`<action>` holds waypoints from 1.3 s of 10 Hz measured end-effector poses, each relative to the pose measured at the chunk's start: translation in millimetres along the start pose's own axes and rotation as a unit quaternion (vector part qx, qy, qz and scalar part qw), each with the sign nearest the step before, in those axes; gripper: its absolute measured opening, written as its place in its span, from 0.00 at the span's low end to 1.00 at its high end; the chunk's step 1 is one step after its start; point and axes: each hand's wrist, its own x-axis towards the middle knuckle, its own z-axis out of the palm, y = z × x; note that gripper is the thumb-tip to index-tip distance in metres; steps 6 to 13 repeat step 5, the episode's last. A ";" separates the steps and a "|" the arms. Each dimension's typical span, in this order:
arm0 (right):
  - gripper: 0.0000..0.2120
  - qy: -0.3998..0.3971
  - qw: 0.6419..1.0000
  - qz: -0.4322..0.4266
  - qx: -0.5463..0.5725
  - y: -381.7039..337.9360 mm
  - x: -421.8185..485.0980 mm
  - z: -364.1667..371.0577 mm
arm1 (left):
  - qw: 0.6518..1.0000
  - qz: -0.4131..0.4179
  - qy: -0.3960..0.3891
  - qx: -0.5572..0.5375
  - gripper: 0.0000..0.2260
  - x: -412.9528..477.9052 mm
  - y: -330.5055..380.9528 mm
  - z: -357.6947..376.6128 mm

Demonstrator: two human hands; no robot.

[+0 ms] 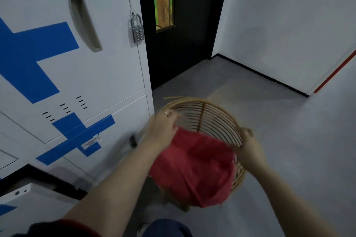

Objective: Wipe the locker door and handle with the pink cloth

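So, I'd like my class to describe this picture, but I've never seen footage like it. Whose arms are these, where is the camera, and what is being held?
There is only one picture. It comes from a wide-angle camera worn on a person's head, looking forward and down, so the two bare arms are the wearer's own. No machine is involved.

The right hand grips the rim of a wicker basket. The left hand seems to grip the pink cloth, which lies in the basket and hangs over its near rim.

On the left is the white locker door, with its recessed handle and a silver padlock. Behind is a dark door.
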 end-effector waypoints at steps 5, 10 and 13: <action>0.19 -0.286 0.942 -0.125 -0.119 2.7 -33.0 75.0 | 0.956 0.034 -0.289 0.042 0.20 -51.9 -26.0 51.3; 0.19 -0.286 0.942 -0.125 -0.119 2.7 -33.0 75.0 | 0.956 0.034 -0.289 0.042 0.20 -51.9 -26.0 51.3; 0.19 -0.286 0.942 -0.125 -0.119 2.7 -33.0 75.0 | 0.956 0.034 -0.289 0.042 0.20 -51.9 -26.0 51.3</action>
